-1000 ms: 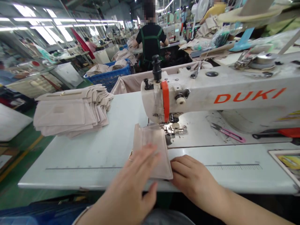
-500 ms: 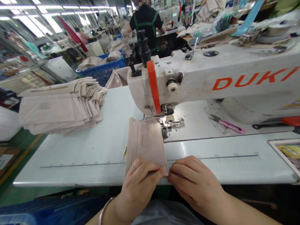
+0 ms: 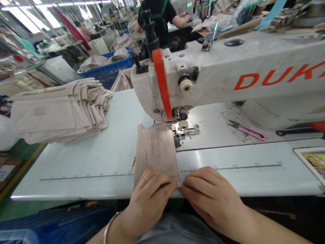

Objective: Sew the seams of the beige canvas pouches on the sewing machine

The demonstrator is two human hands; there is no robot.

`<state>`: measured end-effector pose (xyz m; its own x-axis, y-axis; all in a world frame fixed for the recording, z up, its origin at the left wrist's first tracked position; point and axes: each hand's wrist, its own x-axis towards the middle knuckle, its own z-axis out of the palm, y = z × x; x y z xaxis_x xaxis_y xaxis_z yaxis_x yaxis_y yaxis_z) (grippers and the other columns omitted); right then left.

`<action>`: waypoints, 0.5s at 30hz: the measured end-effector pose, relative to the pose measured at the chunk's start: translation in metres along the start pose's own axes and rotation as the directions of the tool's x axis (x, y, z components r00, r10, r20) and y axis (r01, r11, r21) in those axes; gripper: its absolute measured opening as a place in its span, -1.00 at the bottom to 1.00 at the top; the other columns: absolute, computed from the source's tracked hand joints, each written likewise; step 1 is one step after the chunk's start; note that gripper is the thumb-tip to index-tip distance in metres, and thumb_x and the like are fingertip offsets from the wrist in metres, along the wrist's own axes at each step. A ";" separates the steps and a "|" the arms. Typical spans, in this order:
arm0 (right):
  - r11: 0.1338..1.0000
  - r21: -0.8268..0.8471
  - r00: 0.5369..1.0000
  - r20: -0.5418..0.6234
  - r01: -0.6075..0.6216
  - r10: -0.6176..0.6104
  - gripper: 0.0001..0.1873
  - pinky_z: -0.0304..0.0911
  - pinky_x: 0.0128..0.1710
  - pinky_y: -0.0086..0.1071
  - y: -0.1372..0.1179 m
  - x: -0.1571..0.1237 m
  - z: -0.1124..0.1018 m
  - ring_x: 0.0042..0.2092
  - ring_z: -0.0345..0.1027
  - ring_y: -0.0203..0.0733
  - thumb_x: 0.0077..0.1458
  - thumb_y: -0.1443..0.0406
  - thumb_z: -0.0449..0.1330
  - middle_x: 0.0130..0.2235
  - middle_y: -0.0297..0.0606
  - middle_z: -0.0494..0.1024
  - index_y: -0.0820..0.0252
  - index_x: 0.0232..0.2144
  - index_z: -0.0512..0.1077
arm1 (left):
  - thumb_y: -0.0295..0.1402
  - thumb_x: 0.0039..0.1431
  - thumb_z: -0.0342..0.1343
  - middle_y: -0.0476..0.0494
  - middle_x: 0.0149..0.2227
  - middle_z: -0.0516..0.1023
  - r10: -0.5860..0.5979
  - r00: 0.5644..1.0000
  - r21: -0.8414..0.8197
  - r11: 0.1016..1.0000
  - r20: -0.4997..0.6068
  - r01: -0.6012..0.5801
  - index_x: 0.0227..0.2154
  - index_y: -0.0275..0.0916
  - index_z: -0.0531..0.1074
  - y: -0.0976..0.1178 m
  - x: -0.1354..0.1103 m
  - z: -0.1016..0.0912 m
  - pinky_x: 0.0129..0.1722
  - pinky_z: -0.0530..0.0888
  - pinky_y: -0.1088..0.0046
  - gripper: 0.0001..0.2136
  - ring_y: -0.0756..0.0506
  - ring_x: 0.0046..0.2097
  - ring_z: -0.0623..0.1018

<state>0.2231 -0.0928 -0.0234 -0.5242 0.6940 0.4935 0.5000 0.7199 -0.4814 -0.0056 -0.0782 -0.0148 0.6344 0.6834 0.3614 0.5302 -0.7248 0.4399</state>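
A beige fabric pouch piece (image 3: 162, 152) lies on the sewing machine table, its far edge under the presser foot (image 3: 171, 126) of the white sewing machine (image 3: 213, 71). A small rectangular patch is on its face, and a gold zipper pull (image 3: 133, 162) hangs at its left side. My left hand (image 3: 152, 193), with a ring, is closed on the near edge of the piece, thumb and fingers pinching the near right corner. My right hand (image 3: 208, 189) is also closed, its fingertips pinching at that same corner, close beside the left fingertips.
A stack of similar beige pieces (image 3: 58, 112) lies at the table's left. Pink-handled thread snips (image 3: 250, 131) and a black-and-red tool (image 3: 297, 131) lie under the machine arm. A blue crate (image 3: 109, 69) of fabric stands behind, near another person (image 3: 158, 23). A ruler scale (image 3: 88, 177) runs along the front.
The view has shifted slightly, so the surroundings sit a little differently. Both hands stay at the near right corner, with fingertips slightly closer together. The piece remains under the presser foot.
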 end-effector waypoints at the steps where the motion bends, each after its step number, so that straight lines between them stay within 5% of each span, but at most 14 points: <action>1: 1.000 -0.001 1.000 0.007 0.002 -0.002 -0.77 0.27 -0.16 -0.20 0.000 0.000 0.000 -0.15 0.34 -0.12 0.23 0.43 0.10 -0.22 -0.19 0.54 0.26 -0.08 0.44 | -0.64 0.24 0.02 -0.13 -0.22 0.46 0.005 1.000 0.007 1.000 -0.028 -0.005 -0.08 -0.25 0.45 0.000 -0.001 0.000 -0.10 0.39 0.36 -0.73 -0.07 -0.15 0.40; 4: 1.000 -0.001 1.000 0.014 0.009 -0.009 -0.78 0.27 -0.17 -0.19 0.000 0.001 0.001 -0.16 0.33 -0.11 0.22 0.44 0.11 -0.23 -0.19 0.54 0.28 -0.09 0.44 | -0.66 0.21 0.04 -0.14 -0.20 0.47 0.019 0.997 0.017 1.000 -0.071 -0.017 -0.07 -0.27 0.45 0.000 -0.002 0.001 -0.08 0.39 0.37 -0.71 -0.08 -0.13 0.39; 15: 0.991 0.119 0.998 -0.005 -0.055 0.055 -0.74 0.30 -0.11 -0.26 -0.001 0.001 -0.003 -0.12 0.36 -0.18 0.19 0.49 0.11 -0.15 -0.18 0.53 0.27 -0.08 0.43 | -0.58 0.28 -0.02 -0.14 -0.17 0.47 -0.042 0.995 -0.076 0.996 0.095 0.050 -0.10 -0.23 0.43 0.000 0.007 -0.003 -0.08 0.37 0.32 -0.77 -0.08 -0.14 0.42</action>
<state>0.2246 -0.0930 -0.0206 -0.4925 0.7329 0.4694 0.4424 0.6753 -0.5901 -0.0023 -0.0733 -0.0098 0.6619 0.7021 0.2625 0.5171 -0.6812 0.5182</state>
